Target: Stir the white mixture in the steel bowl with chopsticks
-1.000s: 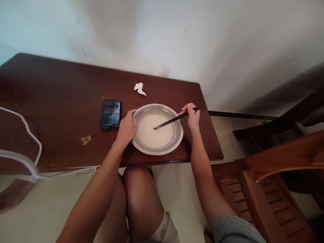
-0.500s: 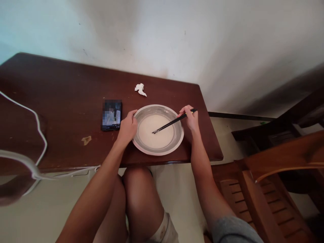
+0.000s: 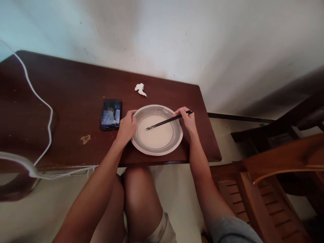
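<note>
One round silvery metal bowl [image 3: 178, 133] of milky white liquid [image 3: 154, 137] sits at frame centre, the fingers of the left hand [image 3: 128, 125] clamped on its left rim. Right of centre, the right hand [image 3: 187, 118] pinches one pair of slim black chopsticks [image 3: 164, 122] between its fingers.

Pale wall [image 3: 162, 37] — bluish at left, dark brown table [image 3: 68, 94], light floor [image 3: 177, 189], slatted wooden chair [image 3: 256, 199]
</note>
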Demonstrator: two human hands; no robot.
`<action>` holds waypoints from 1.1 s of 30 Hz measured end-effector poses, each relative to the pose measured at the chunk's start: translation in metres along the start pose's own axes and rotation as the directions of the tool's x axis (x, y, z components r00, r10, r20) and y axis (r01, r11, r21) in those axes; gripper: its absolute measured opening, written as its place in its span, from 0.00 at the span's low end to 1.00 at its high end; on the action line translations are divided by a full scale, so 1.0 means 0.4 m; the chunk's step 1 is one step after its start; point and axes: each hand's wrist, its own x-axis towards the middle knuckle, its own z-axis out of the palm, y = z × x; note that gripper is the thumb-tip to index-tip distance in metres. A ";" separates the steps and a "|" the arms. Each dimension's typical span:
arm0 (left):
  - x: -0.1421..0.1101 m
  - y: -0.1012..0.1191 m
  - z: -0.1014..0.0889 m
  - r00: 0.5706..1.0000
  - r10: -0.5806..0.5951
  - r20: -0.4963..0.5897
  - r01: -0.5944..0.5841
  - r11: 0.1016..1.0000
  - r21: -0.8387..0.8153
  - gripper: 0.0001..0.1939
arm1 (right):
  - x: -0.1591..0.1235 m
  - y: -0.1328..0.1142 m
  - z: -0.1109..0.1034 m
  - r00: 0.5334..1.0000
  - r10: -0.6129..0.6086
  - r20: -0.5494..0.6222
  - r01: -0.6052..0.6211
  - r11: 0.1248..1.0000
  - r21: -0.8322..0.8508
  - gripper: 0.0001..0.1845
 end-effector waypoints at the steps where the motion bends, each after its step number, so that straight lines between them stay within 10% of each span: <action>1: 0.000 -0.001 0.000 1.000 0.004 -0.002 -0.004 1.000 -0.003 0.24 | 0.001 0.000 -0.003 0.999 -0.010 -0.033 0.010 1.000 -0.006 0.19; 5: 0.001 -0.002 0.001 1.000 0.004 0.000 -0.004 1.000 0.005 0.24 | 0.005 0.001 -0.015 0.986 -0.001 -0.169 0.004 1.000 0.014 0.21; 11: 0.001 0.003 0.000 1.000 -0.017 0.008 0.017 1.000 0.019 0.25 | -0.001 0.003 -0.001 0.999 0.023 0.030 -0.023 1.000 0.006 0.20; 16: 0.001 0.000 0.003 1.000 -0.004 0.005 0.004 1.000 0.014 0.24 | 0.005 0.007 -0.013 0.986 -0.021 -0.163 0.026 0.999 0.026 0.20; 22: 0.002 -0.005 0.004 1.000 0.002 0.001 -0.002 1.000 0.008 0.24 | -0.002 -0.005 0.004 0.999 0.022 0.030 -0.023 1.000 0.011 0.21; 28: 0.000 -0.003 0.002 1.000 0.004 0.005 -0.004 1.000 0.009 0.24 | 0.004 0.002 -0.014 0.988 -0.010 -0.153 0.012 1.000 0.008 0.21; 33: 0.000 0.000 0.003 1.000 0.001 0.003 -0.002 1.000 0.011 0.25 | -0.001 -0.002 0.000 0.999 0.034 0.033 -0.034 0.999 0.013 0.21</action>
